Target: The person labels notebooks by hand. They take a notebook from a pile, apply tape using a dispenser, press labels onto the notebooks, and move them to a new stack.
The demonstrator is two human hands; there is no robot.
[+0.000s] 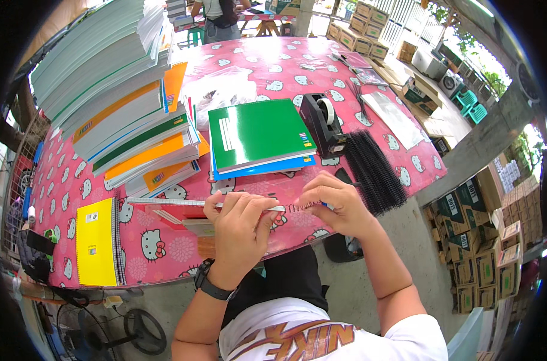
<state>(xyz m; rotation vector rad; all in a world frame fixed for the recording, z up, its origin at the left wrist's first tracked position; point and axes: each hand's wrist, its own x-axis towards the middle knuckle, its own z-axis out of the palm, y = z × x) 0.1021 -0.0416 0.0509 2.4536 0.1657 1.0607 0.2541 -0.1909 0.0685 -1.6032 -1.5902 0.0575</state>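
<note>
Here, a spiral notebook point(165, 203) is held almost edge-on above the near side of a table in pink cartoon-cat covering point(255, 57), its long spine edge running from left to right in front of the worker. A thin binding coil point(295, 208) projects from the right end of that edge, in the gap between two bare hands. The left hand point(240, 218) pinches the notebook near that end, fingers curled over the top and thumb pressed in from the near side. The right hand point(333, 201) pinches the coil between thumb and fingers; a fleck of blue shows there, too small to identify.

The notebook looks light, and its pages likely flex and slide unless squeezed together, so the best hold seems a firm pinch at the spine, close to the coil. The coil appears springy and easily bent, best gripped lightly near the last loops.

Beyond the hands lies a glossy green notebook point(261, 135), probably slippery, on top of a blue-covered one point(285, 164). To its right stand a black tape dispenser point(331, 144) and a bundle of black spiral coils point(375, 174). At left, a yellow spiral notebook point(97, 240) lies flat before tall stacks of notebooks point(99, 66).
</note>
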